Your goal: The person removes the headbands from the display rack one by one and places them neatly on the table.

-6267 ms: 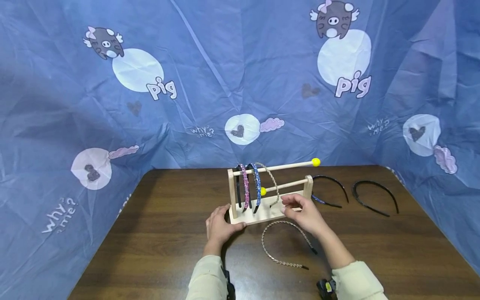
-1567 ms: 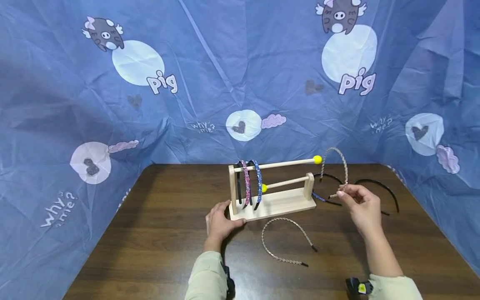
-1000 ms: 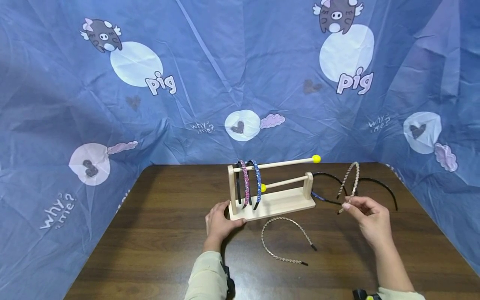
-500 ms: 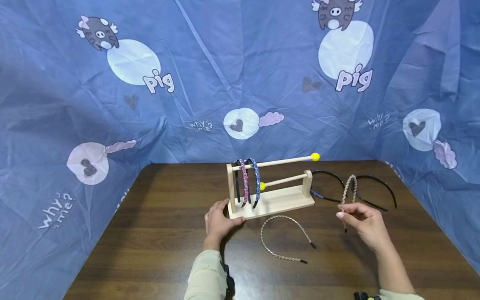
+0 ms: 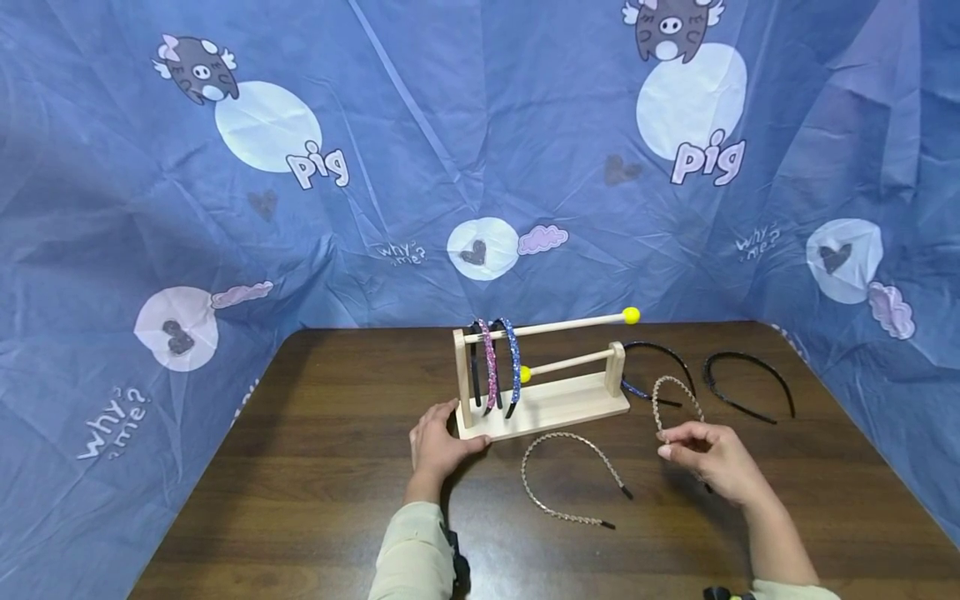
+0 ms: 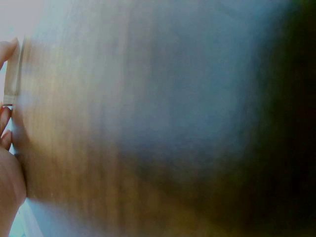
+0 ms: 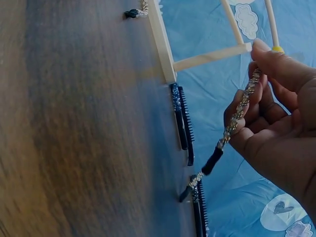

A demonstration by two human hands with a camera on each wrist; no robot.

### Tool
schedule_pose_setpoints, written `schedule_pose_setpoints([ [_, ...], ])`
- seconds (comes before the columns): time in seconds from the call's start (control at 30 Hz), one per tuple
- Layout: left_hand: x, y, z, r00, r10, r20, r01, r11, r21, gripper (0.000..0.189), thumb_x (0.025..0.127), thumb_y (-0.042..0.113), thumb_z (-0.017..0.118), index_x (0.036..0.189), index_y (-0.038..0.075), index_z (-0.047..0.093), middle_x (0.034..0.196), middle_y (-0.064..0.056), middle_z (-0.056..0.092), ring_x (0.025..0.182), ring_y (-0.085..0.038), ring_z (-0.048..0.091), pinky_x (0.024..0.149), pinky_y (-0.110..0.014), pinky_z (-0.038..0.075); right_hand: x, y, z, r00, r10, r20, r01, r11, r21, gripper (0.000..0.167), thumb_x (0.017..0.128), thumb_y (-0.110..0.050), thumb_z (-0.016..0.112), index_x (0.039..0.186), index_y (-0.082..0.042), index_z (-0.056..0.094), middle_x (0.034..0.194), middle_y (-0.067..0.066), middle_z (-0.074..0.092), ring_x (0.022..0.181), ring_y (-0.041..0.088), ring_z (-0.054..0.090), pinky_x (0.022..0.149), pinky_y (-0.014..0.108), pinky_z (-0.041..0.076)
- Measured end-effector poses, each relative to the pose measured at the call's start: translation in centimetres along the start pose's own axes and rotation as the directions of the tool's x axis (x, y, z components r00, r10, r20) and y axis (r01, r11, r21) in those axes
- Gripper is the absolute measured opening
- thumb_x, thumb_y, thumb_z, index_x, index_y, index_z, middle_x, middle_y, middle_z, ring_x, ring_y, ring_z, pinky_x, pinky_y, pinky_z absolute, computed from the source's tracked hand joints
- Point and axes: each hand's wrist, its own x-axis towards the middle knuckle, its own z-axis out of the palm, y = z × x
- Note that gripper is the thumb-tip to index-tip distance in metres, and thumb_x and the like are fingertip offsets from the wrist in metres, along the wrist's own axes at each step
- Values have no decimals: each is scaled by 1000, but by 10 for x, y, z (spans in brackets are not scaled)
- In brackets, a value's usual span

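Head view: right hand [image 5: 712,458] pinches a braided silver headband [image 5: 675,398] between thumb and fingers, band arching up over the desk [image 5: 337,467], right of the wooden rack [image 5: 543,392] and near the two black headbands [image 5: 738,383]. Right wrist view confirms it: fingers [image 7: 256,94] curled round the braid, black tip hanging near the desk surface. Left hand [image 5: 438,446] grips the rack's left base corner, thumb on the front edge. Rack carries black, pink and blue bands. A second braided headband [image 5: 570,479] lies flat in front of the rack.
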Motion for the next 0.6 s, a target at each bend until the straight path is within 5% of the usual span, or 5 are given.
schedule_pose_setpoints([
  [0.3, -1, -1, 0, 1000, -3, 4, 3, 1000, 0, 89, 55, 49, 82, 130, 9, 54, 128, -12, 53, 121, -29, 42, 100, -47, 25, 1, 2, 3, 987, 72, 144, -70, 997, -23, 20, 76, -7, 75, 90, 5, 67, 79, 6, 64, 66, 7, 52, 55, 23, 45],
  [0.6, 0, 0, -1, 1000, -2, 2, 2, 1000, 10, 89, 56, 49, 82, 130, 9, 54, 128, -12, 52, 122, -29, 42, 100, -46, 25, 5, 6, 9, 967, 56, 248, -41, 997, -66, 18, 77, -9, 73, 89, 4, 68, 77, 3, 63, 68, 8, 53, 59, 24, 45],
])
